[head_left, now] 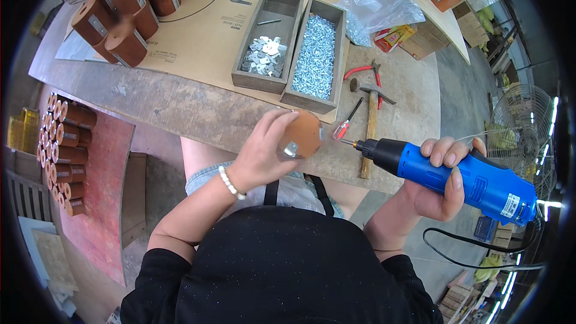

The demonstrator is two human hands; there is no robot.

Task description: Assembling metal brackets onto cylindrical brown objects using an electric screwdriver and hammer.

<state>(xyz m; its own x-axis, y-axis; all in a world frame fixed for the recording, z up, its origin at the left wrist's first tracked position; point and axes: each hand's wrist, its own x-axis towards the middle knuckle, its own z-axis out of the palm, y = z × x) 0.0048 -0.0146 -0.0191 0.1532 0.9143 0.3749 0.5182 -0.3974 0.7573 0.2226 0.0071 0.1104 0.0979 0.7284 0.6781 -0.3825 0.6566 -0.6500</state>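
Observation:
My left hand (259,151), with a beaded bracelet at the wrist, is closed around a brown cylinder (306,131) just over the table's near edge. The cylinder's round end faces up, and a small shiny metal piece shows on it. My right hand (445,177) grips a blue corded electric screwdriver (414,162). Its bit points left toward the cylinder, with a gap between them. Ahead stand two long wooden boxes: the left box (236,75) holds small flat metal pieces (264,55), the right box (306,103) many silvery screws (313,57).
On the table lie a claw hammer (371,126), red-handled pliers (362,70) and a small hand screwdriver (348,120). Brown cylinders (126,42) stand stacked at far left, with more cylinders (69,153) on a reddish board. A fan (519,126) is at right; the black cord (462,261) hangs below.

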